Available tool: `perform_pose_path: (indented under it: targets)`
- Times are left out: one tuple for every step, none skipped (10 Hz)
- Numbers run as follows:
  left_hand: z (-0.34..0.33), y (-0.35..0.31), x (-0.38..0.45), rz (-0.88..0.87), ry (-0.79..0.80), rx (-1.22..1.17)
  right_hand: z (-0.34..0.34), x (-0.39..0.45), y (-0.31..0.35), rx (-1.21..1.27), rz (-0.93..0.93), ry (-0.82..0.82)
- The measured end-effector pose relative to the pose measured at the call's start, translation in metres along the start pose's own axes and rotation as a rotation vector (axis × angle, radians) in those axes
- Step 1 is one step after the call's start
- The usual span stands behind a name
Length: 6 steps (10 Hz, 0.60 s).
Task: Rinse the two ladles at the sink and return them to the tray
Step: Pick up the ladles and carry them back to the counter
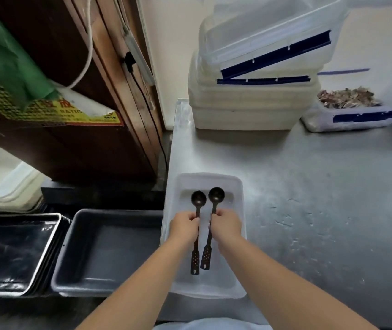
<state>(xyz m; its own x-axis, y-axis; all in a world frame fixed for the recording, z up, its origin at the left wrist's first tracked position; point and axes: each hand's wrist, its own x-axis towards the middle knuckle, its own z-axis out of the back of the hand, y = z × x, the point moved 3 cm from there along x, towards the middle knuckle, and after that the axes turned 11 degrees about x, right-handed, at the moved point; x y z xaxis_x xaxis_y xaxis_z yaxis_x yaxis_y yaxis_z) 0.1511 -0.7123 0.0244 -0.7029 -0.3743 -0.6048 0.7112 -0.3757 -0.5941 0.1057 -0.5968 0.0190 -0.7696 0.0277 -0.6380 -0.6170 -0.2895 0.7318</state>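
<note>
Two dark ladles lie side by side over a white plastic tray (236, 186) at the left edge of a steel counter. My left hand (184, 226) is closed around the stem of the left ladle (198, 198). My right hand (227, 223) is closed around the stem of the right ladle (216, 194). Both bowls point away from me, and the perforated handle ends stick out below my hands. I cannot tell whether the ladles rest on the tray or hang just above it. No sink is in view.
A grey tub (109, 248) sits left of the tray, below counter level, beside stacked dark baking trays (14, 253). Stacked white lidded containers (252, 103) stand at the counter's back, with a box of brown scraps (347, 101) to their right. The steel counter (321, 198) stretches to the right.
</note>
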Motion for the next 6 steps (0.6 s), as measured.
perform_pose_path:
  targets:
    - [-0.006,0.006,0.012,0.023,-0.012,0.119,-0.007,0.008,-0.007,-0.195,-0.008,-0.059]
    - [-0.014,0.014,0.019,0.036,-0.055,0.192,-0.011,0.01,-0.016,-0.306,-0.028,-0.084]
    - [-0.02,0.022,0.023,0.045,-0.09,0.159,-0.011,0.009,-0.027,-0.342,-0.024,-0.09]
    - [-0.023,0.027,0.025,0.037,-0.134,0.152,-0.009,0.005,-0.032,-0.349,0.004,-0.107]
    - [-0.025,0.03,0.025,0.029,-0.168,0.161,-0.007,0.005,-0.037,-0.336,0.033,-0.13]
    - [-0.025,0.031,0.023,0.014,-0.184,0.174,-0.008,0.004,-0.036,-0.293,0.043,-0.144]
